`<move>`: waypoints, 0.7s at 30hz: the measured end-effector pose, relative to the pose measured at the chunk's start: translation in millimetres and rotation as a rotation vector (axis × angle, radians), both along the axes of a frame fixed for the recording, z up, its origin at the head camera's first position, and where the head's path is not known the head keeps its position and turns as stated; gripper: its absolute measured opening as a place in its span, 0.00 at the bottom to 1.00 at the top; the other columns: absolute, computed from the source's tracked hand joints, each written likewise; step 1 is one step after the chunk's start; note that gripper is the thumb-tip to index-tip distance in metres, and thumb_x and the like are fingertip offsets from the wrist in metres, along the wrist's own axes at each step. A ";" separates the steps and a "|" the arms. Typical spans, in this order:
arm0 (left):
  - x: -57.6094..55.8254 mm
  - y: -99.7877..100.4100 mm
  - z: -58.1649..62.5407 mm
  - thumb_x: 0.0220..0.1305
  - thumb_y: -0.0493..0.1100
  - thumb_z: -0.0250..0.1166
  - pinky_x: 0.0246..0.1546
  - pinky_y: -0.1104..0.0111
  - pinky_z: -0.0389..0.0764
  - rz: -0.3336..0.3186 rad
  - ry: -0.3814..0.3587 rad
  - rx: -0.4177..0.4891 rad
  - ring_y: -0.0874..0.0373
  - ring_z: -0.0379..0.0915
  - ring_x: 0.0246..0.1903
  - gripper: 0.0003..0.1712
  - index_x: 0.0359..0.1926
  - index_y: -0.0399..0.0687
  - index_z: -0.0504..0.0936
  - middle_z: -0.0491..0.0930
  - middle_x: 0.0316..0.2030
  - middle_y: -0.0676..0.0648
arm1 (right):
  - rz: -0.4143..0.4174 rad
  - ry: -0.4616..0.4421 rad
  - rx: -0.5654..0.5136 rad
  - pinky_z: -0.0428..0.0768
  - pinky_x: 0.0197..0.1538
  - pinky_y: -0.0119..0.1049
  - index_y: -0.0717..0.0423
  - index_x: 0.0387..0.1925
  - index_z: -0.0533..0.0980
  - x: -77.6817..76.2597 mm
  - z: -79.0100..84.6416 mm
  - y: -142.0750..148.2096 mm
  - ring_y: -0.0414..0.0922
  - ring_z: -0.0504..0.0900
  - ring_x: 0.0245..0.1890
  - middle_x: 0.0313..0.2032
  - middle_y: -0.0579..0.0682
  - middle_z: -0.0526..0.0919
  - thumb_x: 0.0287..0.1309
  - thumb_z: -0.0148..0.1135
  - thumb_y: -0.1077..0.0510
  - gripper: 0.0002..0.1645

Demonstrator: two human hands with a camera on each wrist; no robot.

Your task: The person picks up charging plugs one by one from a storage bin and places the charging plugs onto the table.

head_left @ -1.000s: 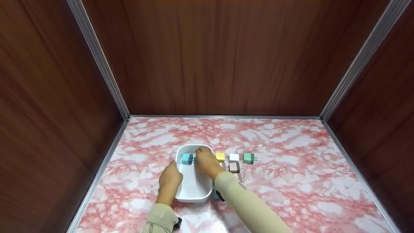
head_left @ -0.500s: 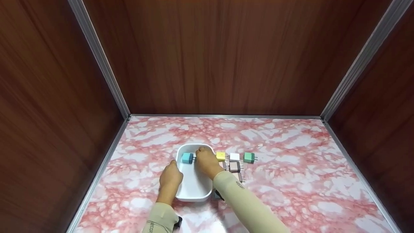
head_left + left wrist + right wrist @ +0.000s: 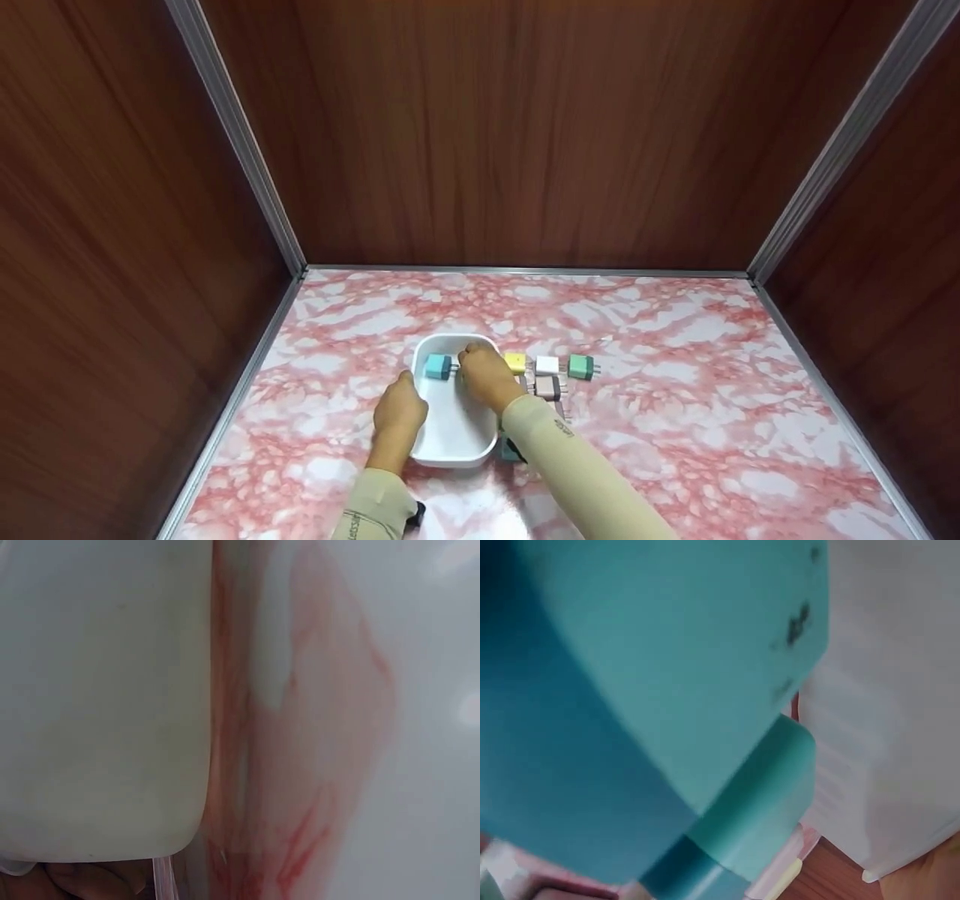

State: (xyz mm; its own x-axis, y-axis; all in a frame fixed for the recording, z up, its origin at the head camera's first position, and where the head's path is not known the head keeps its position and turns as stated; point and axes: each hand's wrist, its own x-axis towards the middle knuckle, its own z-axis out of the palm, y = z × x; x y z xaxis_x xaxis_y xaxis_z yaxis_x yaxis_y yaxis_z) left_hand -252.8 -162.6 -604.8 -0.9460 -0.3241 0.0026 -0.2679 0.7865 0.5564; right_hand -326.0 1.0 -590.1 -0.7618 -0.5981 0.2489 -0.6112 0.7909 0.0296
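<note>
My left hand [image 3: 401, 411] grips the left side of a white plastic tub [image 3: 454, 459], its thumb at the rim. In the left wrist view the tub's wall [image 3: 105, 705] fills the left, with curled fingers [image 3: 94, 881] by its lower edge. A light-blue plug charger [image 3: 439, 367] lies inside at the far end, prongs to the right. Beside those prongs, my right hand [image 3: 489, 377] reaches into the tub with curled fingers. It pinches a small green charger [image 3: 462, 371], mostly hidden by the hand.
Right of the tub lie yellow [image 3: 515, 363], white [image 3: 547, 366] and green [image 3: 580, 367] chargers, with several pinkish ones [image 3: 548, 387] nearer. Teal chargers [image 3: 511, 450] sit by the near right corner, looming large in the right wrist view. Wooden panels [image 3: 525, 135] enclose the marbled table [image 3: 675, 420].
Both hands stay at the tub with only slight movement of the right fingers. The whole head view has shifted a little, so things appear slightly further right.
</note>
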 end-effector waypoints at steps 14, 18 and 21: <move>-0.5 2.5 -2.6 0.59 0.34 0.64 0.44 0.45 0.81 0.000 0.008 -0.015 0.37 0.84 0.44 0.23 0.57 0.35 0.77 0.85 0.44 0.33 | -0.010 -0.139 -0.109 0.84 0.46 0.41 0.57 0.36 0.80 1.2 5.4 3.5 0.46 0.79 0.35 0.35 0.51 0.80 0.56 0.66 0.68 0.07; -0.6 1.5 -2.5 0.58 0.34 0.64 0.43 0.45 0.81 0.000 0.010 -0.033 0.37 0.84 0.44 0.23 0.56 0.34 0.77 0.85 0.43 0.33 | 0.020 -0.146 -0.135 0.83 0.44 0.40 0.58 0.39 0.82 2.9 11.2 2.2 0.46 0.80 0.36 0.36 0.51 0.81 0.56 0.66 0.70 0.10; -0.3 1.3 -2.0 0.59 0.34 0.64 0.44 0.45 0.81 0.004 0.007 -0.035 0.37 0.84 0.45 0.24 0.57 0.34 0.77 0.85 0.44 0.33 | 0.027 -0.150 -0.145 0.83 0.47 0.39 0.59 0.42 0.83 4.5 15.4 1.3 0.46 0.80 0.38 0.38 0.52 0.81 0.56 0.66 0.71 0.12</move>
